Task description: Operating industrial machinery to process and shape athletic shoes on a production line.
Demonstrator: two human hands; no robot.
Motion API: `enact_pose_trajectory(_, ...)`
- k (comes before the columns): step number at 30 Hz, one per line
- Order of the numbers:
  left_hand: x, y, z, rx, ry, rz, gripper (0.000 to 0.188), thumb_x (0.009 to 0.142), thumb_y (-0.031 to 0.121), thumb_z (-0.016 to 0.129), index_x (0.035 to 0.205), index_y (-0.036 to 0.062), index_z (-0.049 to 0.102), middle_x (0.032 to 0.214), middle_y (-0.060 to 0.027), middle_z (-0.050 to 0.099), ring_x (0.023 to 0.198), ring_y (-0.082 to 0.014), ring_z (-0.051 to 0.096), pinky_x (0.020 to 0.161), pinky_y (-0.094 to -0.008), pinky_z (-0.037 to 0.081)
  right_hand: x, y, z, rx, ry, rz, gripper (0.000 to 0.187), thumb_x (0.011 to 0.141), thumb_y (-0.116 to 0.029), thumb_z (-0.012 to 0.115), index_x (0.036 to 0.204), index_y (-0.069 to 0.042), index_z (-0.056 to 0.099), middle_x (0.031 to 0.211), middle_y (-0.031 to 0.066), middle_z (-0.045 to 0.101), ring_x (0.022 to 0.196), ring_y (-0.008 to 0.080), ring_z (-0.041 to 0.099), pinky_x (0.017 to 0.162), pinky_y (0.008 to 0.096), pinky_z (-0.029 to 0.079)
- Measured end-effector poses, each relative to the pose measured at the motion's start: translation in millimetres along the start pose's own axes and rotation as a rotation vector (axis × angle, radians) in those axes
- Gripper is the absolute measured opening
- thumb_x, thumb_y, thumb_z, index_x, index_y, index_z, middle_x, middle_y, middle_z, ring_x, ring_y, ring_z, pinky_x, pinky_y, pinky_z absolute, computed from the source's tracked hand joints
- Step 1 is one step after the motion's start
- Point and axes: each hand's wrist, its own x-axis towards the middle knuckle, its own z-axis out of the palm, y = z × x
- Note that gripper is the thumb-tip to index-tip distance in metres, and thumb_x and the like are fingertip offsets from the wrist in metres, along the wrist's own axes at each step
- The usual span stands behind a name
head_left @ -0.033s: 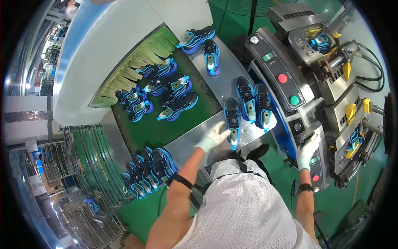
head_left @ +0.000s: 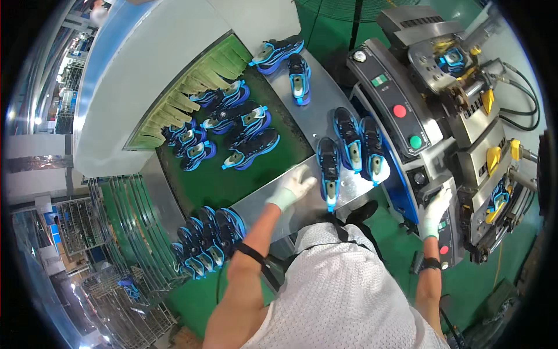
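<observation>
Head view, and here's the left hand (head_left: 295, 186), white-gloved, over the near strip of the steel counter (head_left: 264, 195); its fingers are loosely spread, the grip wide, nothing in it; just to its right sits the nearest shoe (head_left: 329, 171), black with blue trim, upright, heel at the counter's near edge by the right-hand corner, toe pointing away from the person; a slim gap parts glove and shoe!

Over to the right hand (head_left: 437, 209), gloved too, up against the lower control panel (head_left: 447, 239) of the machine; the fingers lie at the panel's dark end, and whether they grip anything there I can't tell.

Two more shoes (head_left: 352, 142) stand side by side along the counter's right edge, close by the nearest one; another pair (head_left: 299, 78) lies at the far end; on the green belt (head_left: 215, 192), framed by that counter, a cluster of shoes (head_left: 250, 150) lies towards the fringed curtain (head_left: 200, 87); and a tight row of shoes (head_left: 210, 239) lines up by the counter's near left corner, toes away from the person.
</observation>
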Motion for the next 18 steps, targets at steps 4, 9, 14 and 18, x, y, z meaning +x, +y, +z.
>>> enact_pose_trajectory(4, 38, -81, -123, 0.340, 0.329, 0.049, 0.052, 0.087, 0.035, 0.071, 0.128, 0.0056, 0.058, 0.121, -0.0153, 0.061, 0.113, -0.0375, 0.057, 0.096, -0.0472, 0.048, -4, -23, -45, 0.201, -0.037, -0.049, 0.103, 0.078, -0.017, 0.078, 0.156, 0.004, 0.014, 0.159, 0.0299, 0.020, 0.147, 0.0444, 0.023, 0.120, 0.0486, 0.022)
enact_pose_trajectory(9, 76, -141, -146, 0.752, -0.143, -0.251, 0.066, 0.074, 0.040, 0.084, 0.123, 0.0059, 0.055, 0.122, -0.0142, 0.061, 0.113, -0.0324, 0.062, 0.094, -0.0445, 0.053, -51, -69, -70, 0.506, -0.106, -0.050, 0.085, 0.087, -0.011, 0.072, 0.154, 0.006, 0.022, 0.158, 0.0265, 0.031, 0.149, 0.0343, 0.028, 0.122, 0.0381, 0.021)
enact_pose_trajectory(14, 85, -132, -154, 0.733, -0.173, -0.181, 0.061, 0.073, 0.044, 0.084, 0.114, 0.0055, 0.060, 0.114, -0.0127, 0.066, 0.103, -0.0321, 0.069, 0.089, -0.0446, 0.055, -79, -112, -51, 0.682, -0.443, 0.050, 0.080, 0.087, -0.020, 0.075, 0.150, 0.006, 0.033, 0.154, 0.0237, 0.040, 0.144, 0.0310, 0.039, 0.118, 0.0363, 0.030)
enact_pose_trajectory(18, 40, -57, -170, 0.341, -0.064, -0.144, 0.066, 0.075, 0.052, 0.078, 0.114, 0.0014, 0.061, 0.118, -0.0176, 0.066, 0.113, -0.0355, 0.063, 0.097, -0.0447, 0.050, -56, -176, -81, 0.877, -0.448, -0.129, 0.078, 0.089, -0.025, 0.074, 0.149, 0.006, 0.035, 0.152, 0.0237, 0.043, 0.142, 0.0308, 0.042, 0.117, 0.0371, 0.033)
